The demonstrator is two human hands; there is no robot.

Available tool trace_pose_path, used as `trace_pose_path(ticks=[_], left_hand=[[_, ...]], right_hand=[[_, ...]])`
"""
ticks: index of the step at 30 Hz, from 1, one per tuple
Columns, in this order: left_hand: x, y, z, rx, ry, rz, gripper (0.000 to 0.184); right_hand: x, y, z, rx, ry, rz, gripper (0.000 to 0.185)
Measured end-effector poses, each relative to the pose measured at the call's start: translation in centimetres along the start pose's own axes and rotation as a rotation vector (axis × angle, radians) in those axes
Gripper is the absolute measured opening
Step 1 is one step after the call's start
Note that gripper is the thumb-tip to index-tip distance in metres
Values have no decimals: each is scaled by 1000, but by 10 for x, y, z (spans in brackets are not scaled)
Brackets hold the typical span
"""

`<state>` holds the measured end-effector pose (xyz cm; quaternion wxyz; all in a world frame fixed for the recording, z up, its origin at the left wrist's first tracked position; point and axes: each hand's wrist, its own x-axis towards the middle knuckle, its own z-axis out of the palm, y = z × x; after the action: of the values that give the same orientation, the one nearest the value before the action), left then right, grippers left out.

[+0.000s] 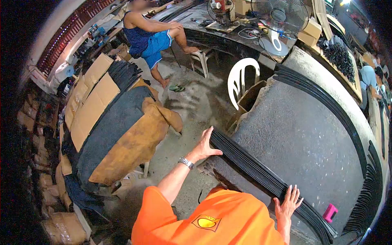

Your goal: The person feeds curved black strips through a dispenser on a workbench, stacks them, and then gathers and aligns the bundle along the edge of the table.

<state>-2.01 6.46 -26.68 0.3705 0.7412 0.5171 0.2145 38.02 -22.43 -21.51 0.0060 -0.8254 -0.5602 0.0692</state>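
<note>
A long bundle of thin black strips [249, 161] lies along the near edge of the dark worktable [302, 118]. At its far end, my left hand [205, 146], with a metal wristwatch, rests against the strip ends. Its thumb and fingers are spread apart. My right hand [288, 201] lies on the bundle closer to me, with fingers stretched out and spread over the strips. Just right of it on the tabletop sits a small bright pink object [330, 213], its kind unclear.
More black strips [326, 100] line the table's far edge. A white plastic chair [243, 79] stands behind the table. To the left is a stack with cardboard and brown hide-like sheets [130, 147]. A person in blue shorts [157, 45] is beyond, near a fan [279, 18].
</note>
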Motion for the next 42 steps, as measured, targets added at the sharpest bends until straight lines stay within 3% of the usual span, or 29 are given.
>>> trace_pose_path(ticks=[11,12,15,16,19,22,23,25,26,30,35,42], left_hand=[[-6,13,9,-65,22,64,125],[-1,4,14,-93,76,103,111],[25,-9,21,-324,200,3,94],[37,-22,23,-160,243,86,79],[67,-27,27,1,414,152,66],[80,-19,12,-132,228,61,51],[82,-11,7,-173,230,48,35],[80,-3,-6,-74,154,43,30],[77,-1,-5,-31,249,120,25],[55,4,-6,-165,215,-73,25],[40,29,20,-52,295,137,27],[33,32,21,-3,251,153,29]], right_hand=[[14,-15,0,35,-67,-17,97],[15,-17,-3,29,-43,-22,95],[17,-20,-7,65,-19,-11,95],[17,-20,-7,69,-10,-8,95],[16,-18,-4,75,8,-7,93],[16,-19,-5,88,7,3,91],[16,-20,-5,98,-2,14,90],[15,-19,-4,101,-6,24,89],[14,-19,-2,96,2,23,89],[10,-21,0,101,31,26,91],[8,-14,-5,86,-20,77,93],[4,-4,-2,51,-17,76,95]])
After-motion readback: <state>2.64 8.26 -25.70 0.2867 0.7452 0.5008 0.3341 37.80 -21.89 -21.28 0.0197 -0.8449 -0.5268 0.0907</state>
